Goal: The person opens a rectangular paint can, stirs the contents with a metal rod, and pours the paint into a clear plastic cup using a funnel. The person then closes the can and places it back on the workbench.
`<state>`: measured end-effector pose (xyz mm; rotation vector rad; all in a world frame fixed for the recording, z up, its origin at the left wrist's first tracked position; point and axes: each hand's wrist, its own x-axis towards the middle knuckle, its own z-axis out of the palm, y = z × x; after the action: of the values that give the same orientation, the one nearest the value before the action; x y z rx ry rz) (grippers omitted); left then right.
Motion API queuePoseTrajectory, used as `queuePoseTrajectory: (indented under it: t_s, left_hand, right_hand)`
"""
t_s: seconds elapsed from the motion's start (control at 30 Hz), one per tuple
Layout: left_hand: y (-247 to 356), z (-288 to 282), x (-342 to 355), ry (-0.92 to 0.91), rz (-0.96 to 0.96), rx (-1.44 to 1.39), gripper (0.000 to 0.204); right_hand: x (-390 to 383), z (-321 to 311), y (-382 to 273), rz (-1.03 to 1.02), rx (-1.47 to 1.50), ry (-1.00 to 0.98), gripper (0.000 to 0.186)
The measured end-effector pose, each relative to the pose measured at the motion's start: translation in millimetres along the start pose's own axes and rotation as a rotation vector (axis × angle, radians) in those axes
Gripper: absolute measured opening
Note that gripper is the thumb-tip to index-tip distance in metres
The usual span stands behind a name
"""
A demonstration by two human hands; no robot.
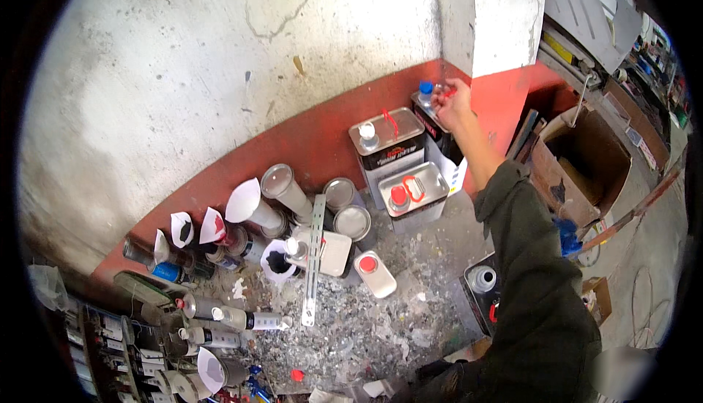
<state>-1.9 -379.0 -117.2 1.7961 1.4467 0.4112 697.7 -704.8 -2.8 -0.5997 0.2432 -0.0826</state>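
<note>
My right arm, in a dark green sleeve, reaches up to the back right corner of the bench. My right hand (452, 104) is closed with its fingers curled round the red handle of a dark rectangular metal can (430, 119) with a blue cap. Part of that can is hidden behind its neighbours and my hand. Just left stands a taller can (388, 126) with a white cap, and in front a can (414, 187) with a red cap and red handle. Beside my forearm is a can with an uncapped spout (482, 280). My left hand is out of view.
A perforated metal strip (313, 264) lies across the paint-spattered bench (388, 330), near a small red-capped tin (376, 275). Several cups and tins with paper cones (244, 201) line the left wall. A loose red cap (297, 375) lies in front. At right stands a cardboard box (545, 168).
</note>
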Motion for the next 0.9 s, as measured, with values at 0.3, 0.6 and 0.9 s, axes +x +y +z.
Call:
queuePoseTrajectory:
  t_s: [0.3, 0.6, 0.9]
  left_hand:
    - [8.5, 57.1, 39.4, -0.236, 0.061, -0.291, 0.036]
    - [32.1, 124.8, 65.0, -0.617, 0.097, -0.28, 0.022]
    - [42.5, 194.6, 139.5, -0.686, -0.183, -0.632, 0.05]
  right_hand:
    - [-16.1, -60.0, -90.7, -0.181, -1.065, -0.219, 0.022]
    - [-333.9, 16.7, -6.8, -0.257, -1.296, -0.577, 0.016]
    - [-340.4, -80.2, 185.5, -0.455, -2.138, -0.404, 0.08]
